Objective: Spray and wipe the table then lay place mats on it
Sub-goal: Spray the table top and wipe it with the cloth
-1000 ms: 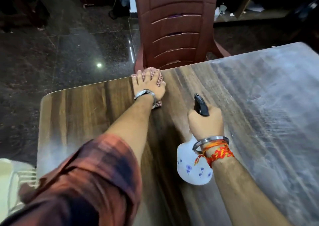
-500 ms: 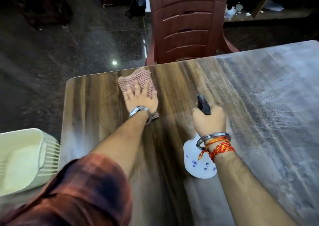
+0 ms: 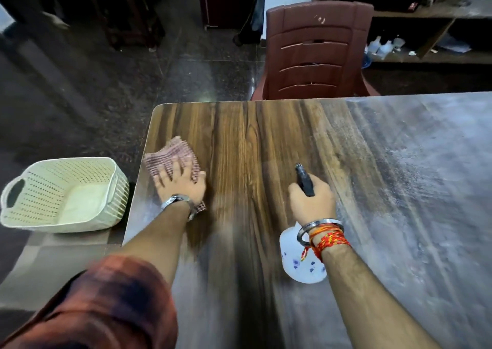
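Left hand (image 3: 183,186), flat and spread with fingers unclenched, pressed palm-down on a pink-and-white checked cloth (image 3: 170,156) at centre left of the frame, right at the left edge of the dark wood-grain table (image 3: 253,140); cloth's outer corner level with that edge, perhaps slightly over it. Right hand (image 3: 312,199) at centre, clenched around the black trigger head of a white plastic spray bottle with small blue flowers (image 3: 298,263), bottle body low behind the wrist, nozzle aimed toward the table's far edge. Clean brown strip of tabletop between the two hands and up to the rounded far-left corner, bare. Right half of the frame: grey, streaky film over the surface, running to the right border. Beyond the far edge, upper centre-right, a maroon slatted plastic chair (image 3: 316,53) pushed close. Off the left edge, a cream perforated plastic basket (image 3: 34,196) just beside the table. Dark polished floor (image 3: 106,95) upper left, open.
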{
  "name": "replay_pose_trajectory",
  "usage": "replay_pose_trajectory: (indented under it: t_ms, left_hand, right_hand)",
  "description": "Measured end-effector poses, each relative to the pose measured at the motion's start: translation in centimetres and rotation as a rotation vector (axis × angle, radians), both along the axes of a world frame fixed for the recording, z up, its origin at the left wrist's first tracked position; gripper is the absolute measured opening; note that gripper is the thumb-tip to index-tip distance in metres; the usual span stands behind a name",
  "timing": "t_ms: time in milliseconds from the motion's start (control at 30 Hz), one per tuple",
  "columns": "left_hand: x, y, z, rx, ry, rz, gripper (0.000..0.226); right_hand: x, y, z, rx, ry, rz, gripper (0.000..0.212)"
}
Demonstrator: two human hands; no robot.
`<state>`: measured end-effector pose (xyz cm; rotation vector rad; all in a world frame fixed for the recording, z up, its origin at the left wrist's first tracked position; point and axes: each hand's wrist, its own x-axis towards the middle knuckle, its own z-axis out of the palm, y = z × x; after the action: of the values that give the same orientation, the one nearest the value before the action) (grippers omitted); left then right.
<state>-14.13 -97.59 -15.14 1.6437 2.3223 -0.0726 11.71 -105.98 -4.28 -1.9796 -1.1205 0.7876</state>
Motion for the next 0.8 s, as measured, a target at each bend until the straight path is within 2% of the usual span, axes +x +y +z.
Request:
replay_pose_trajectory:
  t_ms: [67, 167, 267, 333, 433, 667, 800]
  left_hand:
    - [4.9, -0.6, 0.0, 0.020, -0.015, -0.168, 0.065]
    - [12.7, -3.1, 0.0, 0.021, -0.055, -0.401, 0.065]
    - [16.6, -6.7, 0.0, 0.023, -0.080, -0.509, 0.066]
    - [15.7, -7.8, -0.1, 0.020, -0.120, -0.478, 0.065]
    - [11.7, -8.2, -0.1, 0.029, -0.110, -0.321, 0.064]
    - [-2.8, -11.6, 0.1, 0.028, -0.067, 0.010, 0.066]
    - [-5.1, -14.3, 0.2, 0.020, -0.053, 0.096, 0.068]
  right_hand:
    - [1.2, -1.0, -0.1, -0.023, 0.000, -0.023, 0.020]
    - [1.9, -2.1, 0.0, -0.108, -0.038, 0.057, 0.015]
    - [2.0, -2.7, 0.2, -0.182, -0.067, 0.096, 0.011]
    - [1.5, -3.4, 0.4, -0.200, -0.056, 0.065, 0.010]
    - [0.5, -4.4, 0.5, -0.185, -0.011, 0.021, 0.012]
    - [-4.0, -6.7, 1.6, -0.146, -0.026, 0.052, 0.016]
    - [-6.5, -8.8, 2.2, -0.137, -0.020, 0.079, 0.013]
